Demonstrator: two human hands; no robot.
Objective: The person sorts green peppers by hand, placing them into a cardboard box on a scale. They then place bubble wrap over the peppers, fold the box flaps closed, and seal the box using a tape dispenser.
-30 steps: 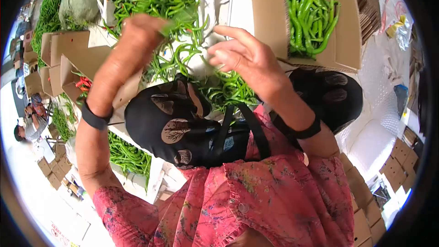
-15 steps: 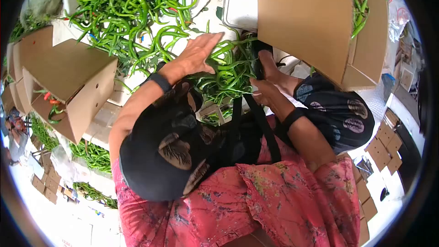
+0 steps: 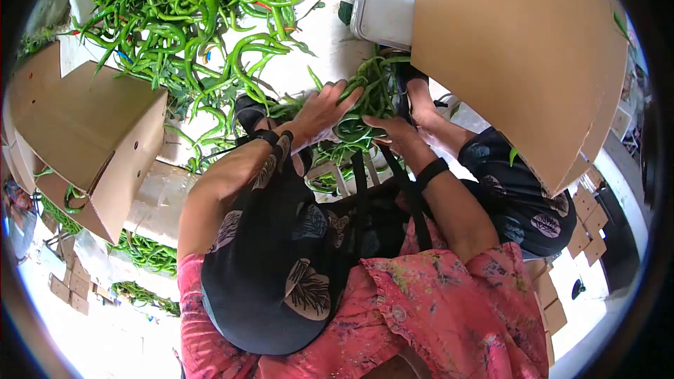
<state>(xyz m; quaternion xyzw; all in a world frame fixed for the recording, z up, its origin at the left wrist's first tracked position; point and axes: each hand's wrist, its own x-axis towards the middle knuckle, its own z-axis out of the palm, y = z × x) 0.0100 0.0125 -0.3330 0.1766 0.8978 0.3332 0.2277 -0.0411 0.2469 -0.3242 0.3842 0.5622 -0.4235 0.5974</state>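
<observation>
Between my knees a bunch of long green chili peppers (image 3: pixel 372 91) is heaped over a slatted crate (image 3: pixel 342 179). My left hand (image 3: pixel 324 111) bends its fingers over the left side of this bunch, with peppers under the fingertips. From the right, my right hand (image 3: pixel 394 133) grips the near edge of the bunch, thumb on top and the other fingers partly hidden beneath. Two black straps (image 3: pixel 359 177) hang just below the hands. A larger pile of green chili peppers (image 3: pixel 200 10), with a few red ones, lies at the upper left.
An open cardboard box (image 3: pixel 516 49) stands at the upper right, beside a metal tray (image 3: pixel 385 7). Another cardboard box (image 3: pixel 91 123) is at the left. More green peppers (image 3: pixel 151 253) lie behind it. My feet flank the bunch.
My left hand has moved right and down from above the peppers, curling its fingers onto the bunch. My right hand has shifted slightly left, closer to it. The view has shifted a little.
</observation>
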